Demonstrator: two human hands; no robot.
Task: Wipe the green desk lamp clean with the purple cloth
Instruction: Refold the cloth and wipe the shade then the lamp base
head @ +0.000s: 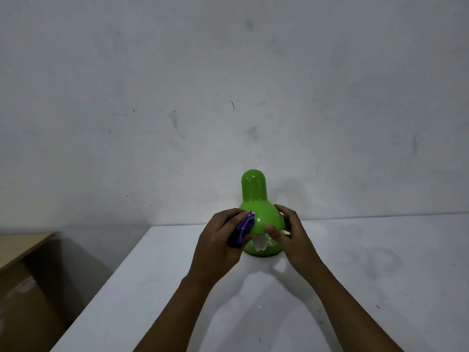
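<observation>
The green desk lamp (255, 196) stands on the white table (380, 275) near the far edge, its glossy bell-shaped shade facing me with a white bulb showing below. My left hand (219, 240) grips the bunched purple cloth (242, 228) and presses it against the left side of the shade. My right hand (289, 235) holds the shade's right side, thumb on the front rim, fingers wrapped behind. The lamp's round green base shows partly under the shade between my hands.
A grey scuffed wall (228, 85) rises right behind the lamp. The table's left edge runs diagonally down to the lower left. Beyond it sit a brown cardboard box (28, 288) and a wooden surface (17, 243), lower down.
</observation>
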